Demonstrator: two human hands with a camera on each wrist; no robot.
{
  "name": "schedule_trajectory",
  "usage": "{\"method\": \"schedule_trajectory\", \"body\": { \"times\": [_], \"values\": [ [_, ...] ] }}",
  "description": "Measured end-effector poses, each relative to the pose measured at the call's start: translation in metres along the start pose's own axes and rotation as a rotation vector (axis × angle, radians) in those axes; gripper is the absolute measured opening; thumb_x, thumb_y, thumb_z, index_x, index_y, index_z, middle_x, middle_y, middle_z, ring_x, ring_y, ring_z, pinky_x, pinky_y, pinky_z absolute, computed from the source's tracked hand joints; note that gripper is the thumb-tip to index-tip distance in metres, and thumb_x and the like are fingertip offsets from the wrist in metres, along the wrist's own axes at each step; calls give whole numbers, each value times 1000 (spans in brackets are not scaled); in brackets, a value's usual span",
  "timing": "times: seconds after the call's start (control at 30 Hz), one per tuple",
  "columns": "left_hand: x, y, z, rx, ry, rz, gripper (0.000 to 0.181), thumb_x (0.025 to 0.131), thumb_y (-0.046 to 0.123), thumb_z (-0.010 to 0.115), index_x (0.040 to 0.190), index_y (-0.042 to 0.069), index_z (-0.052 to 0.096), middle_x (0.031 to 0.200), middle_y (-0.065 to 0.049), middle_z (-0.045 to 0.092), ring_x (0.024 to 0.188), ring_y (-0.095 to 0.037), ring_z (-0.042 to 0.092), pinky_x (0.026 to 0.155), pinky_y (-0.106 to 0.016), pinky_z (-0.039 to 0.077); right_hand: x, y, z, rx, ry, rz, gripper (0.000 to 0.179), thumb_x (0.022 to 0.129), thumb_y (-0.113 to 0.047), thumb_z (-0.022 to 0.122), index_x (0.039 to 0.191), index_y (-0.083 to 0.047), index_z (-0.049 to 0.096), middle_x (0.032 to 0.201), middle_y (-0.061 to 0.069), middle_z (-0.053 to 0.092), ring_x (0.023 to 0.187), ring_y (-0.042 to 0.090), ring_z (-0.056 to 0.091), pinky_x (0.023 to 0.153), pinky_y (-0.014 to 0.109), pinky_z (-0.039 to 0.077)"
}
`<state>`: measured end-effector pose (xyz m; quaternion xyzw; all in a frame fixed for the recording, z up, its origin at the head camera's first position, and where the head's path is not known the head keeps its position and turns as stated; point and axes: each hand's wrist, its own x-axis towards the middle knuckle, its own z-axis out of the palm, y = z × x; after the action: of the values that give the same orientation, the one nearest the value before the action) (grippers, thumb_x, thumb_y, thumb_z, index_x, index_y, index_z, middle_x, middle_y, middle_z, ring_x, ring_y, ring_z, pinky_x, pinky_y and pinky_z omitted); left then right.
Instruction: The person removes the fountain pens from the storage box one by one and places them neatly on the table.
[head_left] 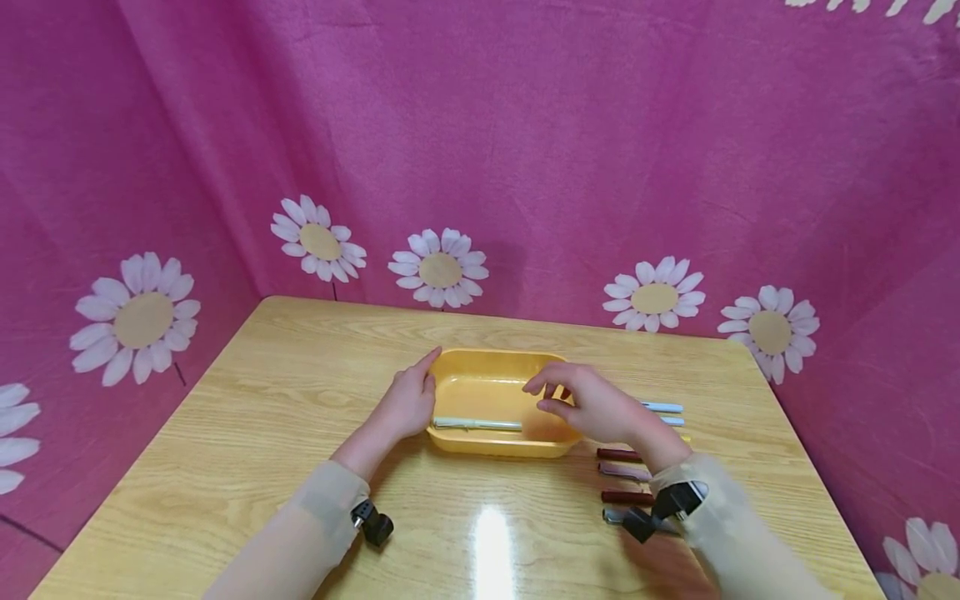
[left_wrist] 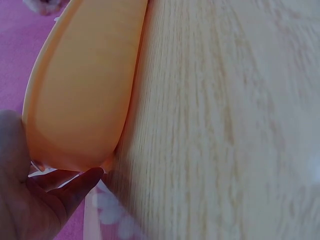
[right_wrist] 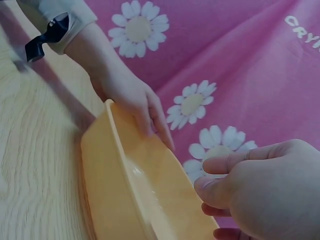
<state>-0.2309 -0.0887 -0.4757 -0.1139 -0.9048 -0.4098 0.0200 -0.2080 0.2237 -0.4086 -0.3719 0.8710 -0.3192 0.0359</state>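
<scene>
A yellow plastic tray (head_left: 495,448) lies on the table with one pale green pen (head_left: 477,425) inside, along its near wall. My left hand (head_left: 408,402) grips the tray's left end, its index finger stretched along the rim; the left wrist view shows fingertips (left_wrist: 95,176) against the outside of the end wall. Over the tray's right end hovers my right hand (head_left: 588,402), fingers loosely bent and apart. Nothing shows between its thumb and fingers (right_wrist: 225,164) in the right wrist view.
Several pens lie in a column right of the tray, partly hidden by my right arm: light blue pens (head_left: 663,407), a dark red pen (head_left: 618,455), a pink pen (head_left: 622,472) and a grey pen (head_left: 612,516). A pink flowered cloth (head_left: 510,167) hangs behind the wooden table (head_left: 300,358).
</scene>
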Motion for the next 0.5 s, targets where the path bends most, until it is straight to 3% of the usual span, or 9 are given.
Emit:
{"method": "schedule_trajectory", "body": {
  "times": [0.2,0.5],
  "values": [
    [1,0,-1,3,2,6,53,110,5,41,163,2,38,141,-30,61,124,-32,62,115,-50,44,26,-2,17,21,-57,-32,23,99,-1,71,123,-4,73,113,5,73,97,15,64,79,32,58],
    [2,-3,2,1,8,3,53,110,5,42,163,2,39,142,-30,60,117,-30,63,113,-50,47,58,-3,46,8,-139,-49,23,97,-1,75,120,0,74,111,11,74,97,21,68,84,36,61]
  ]
}}
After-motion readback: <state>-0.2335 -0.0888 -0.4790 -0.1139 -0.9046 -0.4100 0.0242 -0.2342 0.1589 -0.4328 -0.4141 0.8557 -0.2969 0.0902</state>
